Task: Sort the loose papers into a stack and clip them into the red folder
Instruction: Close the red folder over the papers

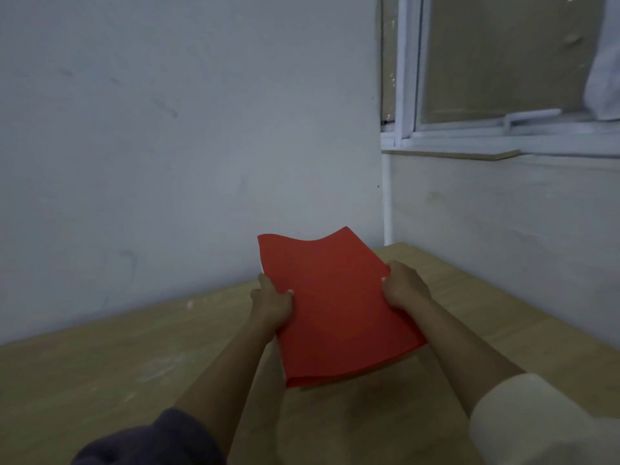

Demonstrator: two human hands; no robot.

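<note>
Both hands hold the red folder [335, 307] up above the table [134, 357], one at each long edge. The left hand [271, 302] grips the left edge, thumb lying on the red cover and fingers curled underneath; the right hand [404, 285] clasps the right edge the same way, a little farther from the camera. The folder is closed and tilted, its near end lower and close to the table, its far end raised toward the wall [167, 129]. The far edge sags in the middle, so the two far corners stand up as points. A thin white sliver shows at the folder's far left edge just above the left thumb; whether that is paper inside cannot be told. The left forearm comes out of a dark sleeve [147, 441], the right from a cream sleeve [523, 421]. The table is pale wood and sits in a corner, with the wall behind it and a white-framed window [503, 78] above it on the right. A faint shadow lies on the table under the folder.
</note>
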